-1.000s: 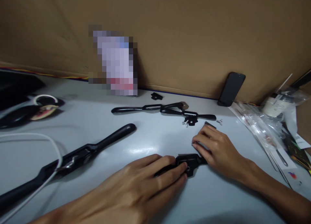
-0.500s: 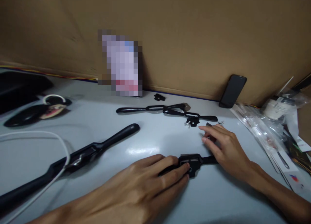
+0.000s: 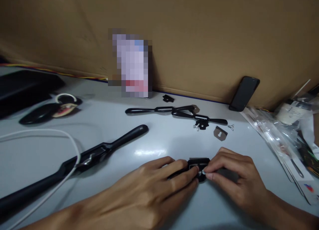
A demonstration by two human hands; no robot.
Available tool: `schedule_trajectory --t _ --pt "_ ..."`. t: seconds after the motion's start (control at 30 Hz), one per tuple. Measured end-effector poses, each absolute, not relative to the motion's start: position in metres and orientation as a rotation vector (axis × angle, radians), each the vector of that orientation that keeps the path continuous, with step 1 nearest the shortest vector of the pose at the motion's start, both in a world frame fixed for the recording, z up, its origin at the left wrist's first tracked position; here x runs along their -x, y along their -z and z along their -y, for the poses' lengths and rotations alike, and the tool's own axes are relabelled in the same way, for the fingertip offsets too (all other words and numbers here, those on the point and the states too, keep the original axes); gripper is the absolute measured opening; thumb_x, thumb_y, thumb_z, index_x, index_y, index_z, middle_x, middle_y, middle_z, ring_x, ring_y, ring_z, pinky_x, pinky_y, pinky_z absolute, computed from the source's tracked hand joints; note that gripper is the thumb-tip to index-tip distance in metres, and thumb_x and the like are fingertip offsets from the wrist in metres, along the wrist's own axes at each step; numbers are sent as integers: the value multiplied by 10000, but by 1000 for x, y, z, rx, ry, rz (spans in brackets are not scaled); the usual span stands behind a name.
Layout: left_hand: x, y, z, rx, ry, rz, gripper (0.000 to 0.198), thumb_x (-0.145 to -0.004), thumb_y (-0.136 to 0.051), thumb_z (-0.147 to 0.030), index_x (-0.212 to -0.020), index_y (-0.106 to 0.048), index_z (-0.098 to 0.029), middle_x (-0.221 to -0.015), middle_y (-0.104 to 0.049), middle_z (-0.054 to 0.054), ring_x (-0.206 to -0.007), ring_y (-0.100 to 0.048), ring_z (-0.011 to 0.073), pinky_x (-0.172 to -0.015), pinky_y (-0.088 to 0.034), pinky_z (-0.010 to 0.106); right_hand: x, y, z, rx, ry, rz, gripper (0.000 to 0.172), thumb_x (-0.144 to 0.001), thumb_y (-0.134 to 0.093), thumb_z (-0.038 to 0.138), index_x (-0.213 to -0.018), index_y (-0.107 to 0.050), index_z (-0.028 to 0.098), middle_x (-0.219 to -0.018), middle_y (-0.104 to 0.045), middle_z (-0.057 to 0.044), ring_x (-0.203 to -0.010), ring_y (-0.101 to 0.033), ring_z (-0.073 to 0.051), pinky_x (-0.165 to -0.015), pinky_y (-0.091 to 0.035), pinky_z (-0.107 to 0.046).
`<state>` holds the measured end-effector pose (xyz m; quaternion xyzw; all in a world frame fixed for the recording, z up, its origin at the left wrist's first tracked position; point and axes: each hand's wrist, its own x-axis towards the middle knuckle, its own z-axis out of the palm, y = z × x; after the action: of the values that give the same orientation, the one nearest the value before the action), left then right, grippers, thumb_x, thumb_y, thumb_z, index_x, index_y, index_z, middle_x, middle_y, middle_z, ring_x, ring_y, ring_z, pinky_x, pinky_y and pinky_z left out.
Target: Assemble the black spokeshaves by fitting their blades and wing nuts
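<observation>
Spokeshave body (image 3: 198, 163): small, black, flat on the grey table (image 3: 159, 143), near centre, between both hands.
Left hand (image 3: 149, 186): fingers curled over its left handle, holding it down.
Right hand (image 3: 234, 176): thumb and forefinger pinching a tiny silver screw (image 3: 203, 172) at the body's middle.
Handling: likely stiff, light, smooth metal. Hold by the handles. The screw looks easy to drop.
Blade plate (image 3: 220, 133): lies farther back, apart.

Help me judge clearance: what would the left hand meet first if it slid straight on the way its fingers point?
The small black tool that the left hand now holds; just beyond are the fingertips of the right hand, pinching a small bright piece. Depth is unclear.
</observation>
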<state>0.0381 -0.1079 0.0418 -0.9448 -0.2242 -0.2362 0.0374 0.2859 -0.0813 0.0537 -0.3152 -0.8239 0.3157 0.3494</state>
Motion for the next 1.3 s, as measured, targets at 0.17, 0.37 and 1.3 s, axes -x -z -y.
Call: schedule_trajectory --t 0.17,0.37,1.3 --pt "-37 -41 109 2905 712 708 334 -1078 -423 -82 -1258 -702 -116 -1282 -743 92 -1021 -678 226 -829 -560 351 -283 -43 82 720 -778 2137 144 -921 -690 32 -879 -718 167 -821 -741 -19 -780 -674 -135 -727 -525 -253" --pt "-37 -41 109 2926 720 702 303 -1056 -475 -81 -1251 -706 -108 -1256 -743 106 -996 -675 222 -815 -588 358 -281 -43 84 643 -610 2230 146 -946 -635 14 -909 -710 134 -838 -713 -59 -771 -619 -152 -681 -513 -270" --pt "-37 -44 108 2899 731 745 275 -1037 -534 -93 -1258 -693 -136 -1125 -741 93 -928 -652 206 -775 -593 313 -287 -50 75 748 -824 2305 222 -961 -686 186 -1181 -717 201 -985 -681 -60 -900 -631 -206 -806 -554 -388"
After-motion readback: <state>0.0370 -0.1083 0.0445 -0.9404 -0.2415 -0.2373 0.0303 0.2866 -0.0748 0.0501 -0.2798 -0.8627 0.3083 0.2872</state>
